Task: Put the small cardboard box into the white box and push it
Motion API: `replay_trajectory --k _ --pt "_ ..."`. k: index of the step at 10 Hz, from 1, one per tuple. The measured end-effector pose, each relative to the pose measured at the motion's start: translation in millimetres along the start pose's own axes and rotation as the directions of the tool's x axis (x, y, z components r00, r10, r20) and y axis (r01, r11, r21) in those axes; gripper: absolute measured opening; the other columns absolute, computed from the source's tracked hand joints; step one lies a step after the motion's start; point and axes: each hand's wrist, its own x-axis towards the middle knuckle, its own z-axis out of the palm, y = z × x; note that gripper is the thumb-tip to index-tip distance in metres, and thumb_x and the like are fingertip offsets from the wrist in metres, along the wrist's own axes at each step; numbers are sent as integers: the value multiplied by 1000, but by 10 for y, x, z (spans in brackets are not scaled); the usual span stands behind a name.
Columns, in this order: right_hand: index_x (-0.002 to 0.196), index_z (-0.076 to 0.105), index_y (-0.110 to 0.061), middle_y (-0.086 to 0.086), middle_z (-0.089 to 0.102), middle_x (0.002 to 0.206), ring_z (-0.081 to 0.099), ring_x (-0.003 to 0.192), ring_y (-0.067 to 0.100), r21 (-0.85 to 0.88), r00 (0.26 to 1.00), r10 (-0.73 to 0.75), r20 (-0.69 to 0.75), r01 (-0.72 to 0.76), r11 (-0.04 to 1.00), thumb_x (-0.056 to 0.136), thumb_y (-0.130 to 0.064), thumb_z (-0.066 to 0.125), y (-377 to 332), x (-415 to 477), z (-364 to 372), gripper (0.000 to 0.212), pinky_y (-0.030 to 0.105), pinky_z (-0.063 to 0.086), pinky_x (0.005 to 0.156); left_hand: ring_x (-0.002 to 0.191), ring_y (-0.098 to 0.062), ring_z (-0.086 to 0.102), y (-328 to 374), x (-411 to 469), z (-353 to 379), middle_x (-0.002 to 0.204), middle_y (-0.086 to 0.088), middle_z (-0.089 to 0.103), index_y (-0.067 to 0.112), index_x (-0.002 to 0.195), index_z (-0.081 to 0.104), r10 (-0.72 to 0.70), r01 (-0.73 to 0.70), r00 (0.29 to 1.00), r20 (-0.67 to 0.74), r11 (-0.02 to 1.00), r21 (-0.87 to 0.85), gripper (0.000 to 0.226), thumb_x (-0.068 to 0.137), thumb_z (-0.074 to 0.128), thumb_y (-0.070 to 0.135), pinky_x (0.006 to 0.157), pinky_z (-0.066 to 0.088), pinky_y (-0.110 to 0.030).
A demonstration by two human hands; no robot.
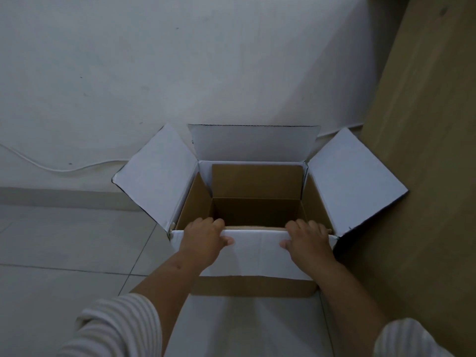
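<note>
The white box [257, 148] stands on the floor against the wall with its back, left and right flaps spread open. Inside it sits the small cardboard box [257, 180], brown and open at the top, its upright flaps lining the white walls; its inside is dark and looks empty. My left hand [203, 240] and my right hand [309, 240] both grip the near edge. Their fingers curl over the rim into the opening and their thumbs press on the white near flap [257, 253], which is folded toward me. A brown strip shows just below that flap.
A white wall rises right behind the box, with a white cable [64, 169] running along its base. Grey floor tiles [64, 240] lie to the left. A tall brown wooden panel [425, 176] stands on the right, touching the right flap.
</note>
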Motion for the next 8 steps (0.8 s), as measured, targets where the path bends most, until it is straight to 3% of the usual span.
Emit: replay_trajectory --k 4,5,6,7,8 --pt "111 49 -23 1 55 113 48 105 22 -36 999 -23 42 25 999 90 -38 52 38 66 1 26 38 34 96 107 -21 54 20 42 8 114 -4 62 21 116 54 -16 15 999 31 1000 24 38 89 53 49 97 41 -37" --pt "114 47 -22 4 54 117 47 109 26 -74 998 -12 57 16 997 91 -36 51 1 -26 -27 28 42 30 103 116 -25 52 34 -70 19 120 -6 60 20 118 53 6 -6 1000 -3 998 69 38 90 52 47 114 27 -48" --pt "127 40 -19 9 47 133 39 124 30 -91 998 33 49 -28 995 91 -30 51 -95 -161 -19 39 49 16 114 137 -31 33 46 -235 77 139 -10 47 19 132 43 2 1 999 -45 998 58 47 91 52 41 119 11 -51" --pt "145 16 -18 13 13 156 7 143 35 -32 989 106 106 -103 994 92 -18 48 -217 -295 -104 62 50 2 117 148 -34 8 69 -421 60 158 -11 20 19 148 22 -29 27 998 -52 999 -33 69 91 54 41 120 2 -47" --pt "148 8 -20 10 -1 159 -7 145 33 9 994 83 77 -84 996 93 -15 47 -390 -390 -237 68 48 -2 117 150 -31 0 72 -528 -37 162 -10 9 20 151 12 -13 8 997 -70 998 -66 73 93 50 44 120 0 -44"
